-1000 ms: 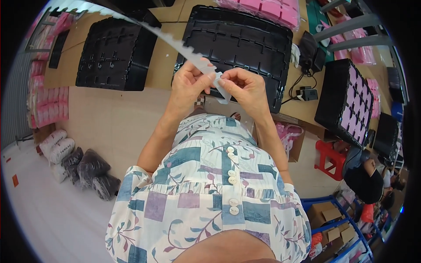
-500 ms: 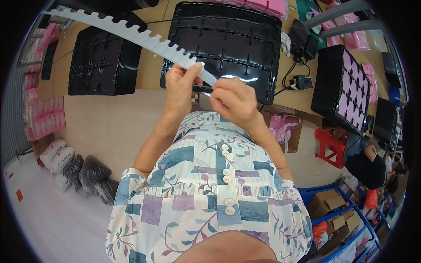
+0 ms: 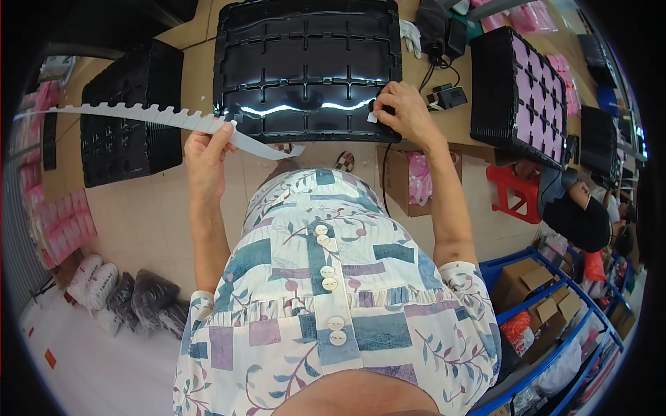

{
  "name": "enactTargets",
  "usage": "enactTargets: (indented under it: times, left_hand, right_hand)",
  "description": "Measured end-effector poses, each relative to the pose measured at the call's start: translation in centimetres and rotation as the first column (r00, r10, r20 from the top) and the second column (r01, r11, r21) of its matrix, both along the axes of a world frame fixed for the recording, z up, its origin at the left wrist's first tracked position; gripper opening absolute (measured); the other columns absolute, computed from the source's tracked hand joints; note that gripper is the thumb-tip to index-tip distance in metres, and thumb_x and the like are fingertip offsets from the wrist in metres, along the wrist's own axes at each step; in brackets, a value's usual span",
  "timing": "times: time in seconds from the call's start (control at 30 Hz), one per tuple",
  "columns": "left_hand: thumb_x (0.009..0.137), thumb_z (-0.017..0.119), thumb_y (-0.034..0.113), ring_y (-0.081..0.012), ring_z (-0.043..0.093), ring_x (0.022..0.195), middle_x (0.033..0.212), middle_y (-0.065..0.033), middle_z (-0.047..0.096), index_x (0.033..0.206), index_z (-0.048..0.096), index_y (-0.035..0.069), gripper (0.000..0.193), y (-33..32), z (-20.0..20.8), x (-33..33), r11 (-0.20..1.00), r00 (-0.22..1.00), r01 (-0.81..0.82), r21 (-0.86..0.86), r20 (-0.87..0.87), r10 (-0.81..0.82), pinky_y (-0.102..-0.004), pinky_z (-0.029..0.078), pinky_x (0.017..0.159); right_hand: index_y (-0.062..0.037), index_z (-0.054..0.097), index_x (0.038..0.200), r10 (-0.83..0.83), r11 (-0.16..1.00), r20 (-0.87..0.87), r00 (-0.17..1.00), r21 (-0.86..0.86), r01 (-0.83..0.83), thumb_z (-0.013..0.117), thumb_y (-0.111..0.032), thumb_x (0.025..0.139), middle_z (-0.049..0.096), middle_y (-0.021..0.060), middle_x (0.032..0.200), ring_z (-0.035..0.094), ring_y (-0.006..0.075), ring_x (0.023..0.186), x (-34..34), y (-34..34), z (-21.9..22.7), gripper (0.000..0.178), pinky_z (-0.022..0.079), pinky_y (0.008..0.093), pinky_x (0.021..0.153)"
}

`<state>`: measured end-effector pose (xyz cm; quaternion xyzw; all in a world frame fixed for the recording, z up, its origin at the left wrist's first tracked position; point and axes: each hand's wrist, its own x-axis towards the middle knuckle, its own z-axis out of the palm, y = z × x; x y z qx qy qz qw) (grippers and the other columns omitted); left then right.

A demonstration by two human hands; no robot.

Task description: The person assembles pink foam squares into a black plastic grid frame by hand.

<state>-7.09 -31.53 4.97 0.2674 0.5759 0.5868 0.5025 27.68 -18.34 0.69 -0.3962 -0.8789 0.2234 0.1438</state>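
My left hand (image 3: 206,163) is closed on a long white paper strip (image 3: 156,116) with square notches along one edge. The strip runs out to the left, and its short loose end curls down on the other side of my fingers. At the near right corner of a glossy black plastic tray (image 3: 305,66) with a grid of compartments, my right hand (image 3: 415,119) pinches a small white piece (image 3: 372,118), perhaps a label. The piece lies against the tray's near edge; whether it sticks there, I cannot tell.
Stacked black trays (image 3: 128,114) stand at the left, and another stack (image 3: 517,97) with pink contents at the right. Near it are a black adapter (image 3: 447,97), cables and a white glove (image 3: 411,36). A red stool (image 3: 512,193) and a seated person (image 3: 579,215) are farther right.
My hands have moved apart. The left went left and down with the strip; the right went to the tray's near right corner with a small white piece. The view has shifted too.
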Motion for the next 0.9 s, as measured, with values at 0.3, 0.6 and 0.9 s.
enactTargets:
  times: [0.3,0.6,0.9]
  left_hand:
    - [0.087,0.071,0.016,-0.0087,0.057,0.066,0.077,-0.0037,0.064,0.092,0.067,0.004,0.014,1.1,0.0,1.2,1.0,1.0,0.025,0.012,-0.001,-0.025,-0.0232,0.045,0.063]
    - [0.089,0.067,0.016,-0.0103,0.059,0.077,0.086,-0.0036,0.063,0.095,0.064,0.005,0.013,1.5,-2.3,1.2,0.984,0.988,0.095,0.152,0.106,-0.112,-0.0255,0.047,0.072]
    - [0.089,0.067,0.018,-0.0111,0.062,0.085,0.09,-0.0037,0.065,0.1,0.064,0.007,0.016,1.9,-6.0,6.2,0.884,0.862,0.466,-0.029,0.24,-0.446,-0.0257,0.047,0.08]
  right_hand:
    - [-0.0076,0.066,0.082,-0.005,0.991,0.055,0.998,0.132,-0.002,0.072,-0.016,0.079,0.06,0.0044,0.082,0.056,0.0227,0.086,-0.5,-0.6,0.0,0.012,0.04,0.0366,0.082]
    - [-0.0063,0.063,0.076,0.062,0.959,0.152,0.986,0.264,-0.101,0.07,-0.011,0.074,0.06,0.0065,0.078,0.056,0.0241,0.08,-0.8,0.4,-0.8,0.009,0.041,0.0367,0.079]
    - [-0.0065,0.059,0.076,0.096,0.899,0.075,0.993,0.422,-0.119,0.07,-0.007,0.072,0.054,0.0064,0.075,0.055,0.0236,0.077,-1.2,-1.4,-1.7,0.012,0.042,0.0358,0.075]
